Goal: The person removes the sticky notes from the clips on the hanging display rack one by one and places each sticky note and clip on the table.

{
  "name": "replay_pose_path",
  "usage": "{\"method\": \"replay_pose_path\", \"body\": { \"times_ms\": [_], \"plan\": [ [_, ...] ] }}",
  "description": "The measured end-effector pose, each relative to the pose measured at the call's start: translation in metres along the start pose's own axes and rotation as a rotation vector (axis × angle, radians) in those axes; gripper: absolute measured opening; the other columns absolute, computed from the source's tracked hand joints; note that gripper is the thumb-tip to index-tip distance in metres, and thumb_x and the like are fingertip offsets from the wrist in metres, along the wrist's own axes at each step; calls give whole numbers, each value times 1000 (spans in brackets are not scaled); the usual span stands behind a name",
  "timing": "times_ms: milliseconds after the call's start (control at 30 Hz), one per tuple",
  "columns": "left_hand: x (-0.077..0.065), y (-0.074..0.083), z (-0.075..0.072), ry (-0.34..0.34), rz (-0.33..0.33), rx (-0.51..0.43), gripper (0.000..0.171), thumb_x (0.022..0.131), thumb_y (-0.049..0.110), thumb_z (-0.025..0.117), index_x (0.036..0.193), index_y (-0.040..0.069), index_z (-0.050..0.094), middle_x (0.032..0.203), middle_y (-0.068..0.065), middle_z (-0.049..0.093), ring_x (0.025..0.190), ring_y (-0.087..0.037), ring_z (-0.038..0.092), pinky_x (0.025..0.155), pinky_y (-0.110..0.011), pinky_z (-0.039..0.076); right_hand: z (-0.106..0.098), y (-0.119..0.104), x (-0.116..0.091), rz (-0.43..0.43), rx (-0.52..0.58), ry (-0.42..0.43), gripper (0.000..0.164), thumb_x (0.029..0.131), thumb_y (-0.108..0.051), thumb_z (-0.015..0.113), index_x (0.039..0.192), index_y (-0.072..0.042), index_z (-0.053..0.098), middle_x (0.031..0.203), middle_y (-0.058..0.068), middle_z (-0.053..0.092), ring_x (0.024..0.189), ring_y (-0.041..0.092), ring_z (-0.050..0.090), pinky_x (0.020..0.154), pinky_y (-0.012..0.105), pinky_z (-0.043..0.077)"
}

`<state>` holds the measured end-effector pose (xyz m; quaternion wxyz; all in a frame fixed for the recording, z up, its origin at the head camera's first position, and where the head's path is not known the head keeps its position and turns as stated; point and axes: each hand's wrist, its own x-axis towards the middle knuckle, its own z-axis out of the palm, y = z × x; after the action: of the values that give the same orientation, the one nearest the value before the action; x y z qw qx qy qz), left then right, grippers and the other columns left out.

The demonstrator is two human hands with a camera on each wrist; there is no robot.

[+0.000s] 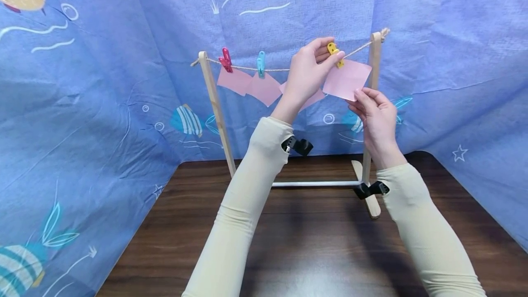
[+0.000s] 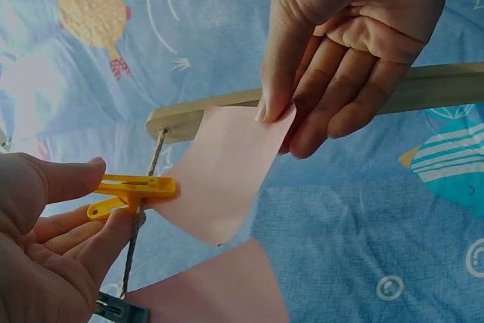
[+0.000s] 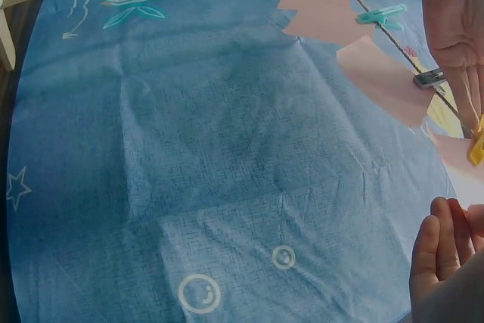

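Note:
My left hand (image 1: 307, 70) pinches a yellow clothespin (image 2: 136, 193) at the string (image 1: 359, 49), near its right end. One corner of a pink square of paper (image 1: 347, 79) sits at the clothespin's tip, by the string. The opposite lower corner is pinched between thumb and fingers of my right hand (image 1: 376, 111). Further left on the string, a red clothespin (image 1: 225, 60) and a light blue clothespin (image 1: 261, 64) hold pink papers (image 1: 264, 88). A dark grey clothespin (image 3: 429, 79) holds another pink paper (image 3: 386, 81), partly hidden behind my left hand in the head view.
The string is tied between two wooden posts (image 1: 216, 109), joined low down by a white rod (image 1: 315, 184). A wooden foot (image 1: 372, 203) rests on the dark brown table (image 1: 313, 242). Behind hangs a blue cloth (image 1: 136, 81) printed with fish. Small black wrist devices (image 1: 302, 145) protrude from both sleeves.

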<state>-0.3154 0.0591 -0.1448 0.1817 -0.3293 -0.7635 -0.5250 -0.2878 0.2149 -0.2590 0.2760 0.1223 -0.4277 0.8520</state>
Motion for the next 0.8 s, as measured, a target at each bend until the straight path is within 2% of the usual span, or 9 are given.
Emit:
{"method": "replay_pose_path", "body": {
  "times_ms": [167, 400, 533, 800],
  "plan": [
    [-2, -3, 2, 29, 66, 1, 36, 98, 19, 69, 130, 3, 65, 123, -9, 71, 110, -5, 67, 88, -10, 49, -2, 1, 0, -8, -13, 3, 6, 92, -2, 72, 96, 1, 70, 84, 9, 73, 75, 16, 74, 71, 24, 59],
    [-3, -5, 4, 82, 160, -70, 27, 97, 13, 69, 121, 0, 69, 117, -11, 73, 106, -3, 68, 90, -11, 49, -4, 1, 2, -18, -19, 6, 8, 91, -3, 74, 96, 1, 69, 82, 9, 74, 75, 17, 74, 71, 24, 59],
    [-3, -4, 5, 122, 170, -130, 25, 96, 11, 69, 119, 0, 70, 118, -10, 73, 106, -2, 68, 90, -12, 49, -3, 0, 2, -22, -7, 8, 9, 90, -2, 74, 96, 2, 69, 82, 10, 73, 75, 17, 75, 70, 25, 60],
    [-2, 5, 4, 242, 174, -155, 26, 95, 10, 70, 120, 1, 70, 122, -9, 71, 107, 0, 67, 90, -10, 48, -3, -3, 1, -40, 42, 28, 6, 90, 3, 72, 93, 4, 68, 80, 12, 73, 70, 19, 74, 68, 26, 60]
  ]
}}
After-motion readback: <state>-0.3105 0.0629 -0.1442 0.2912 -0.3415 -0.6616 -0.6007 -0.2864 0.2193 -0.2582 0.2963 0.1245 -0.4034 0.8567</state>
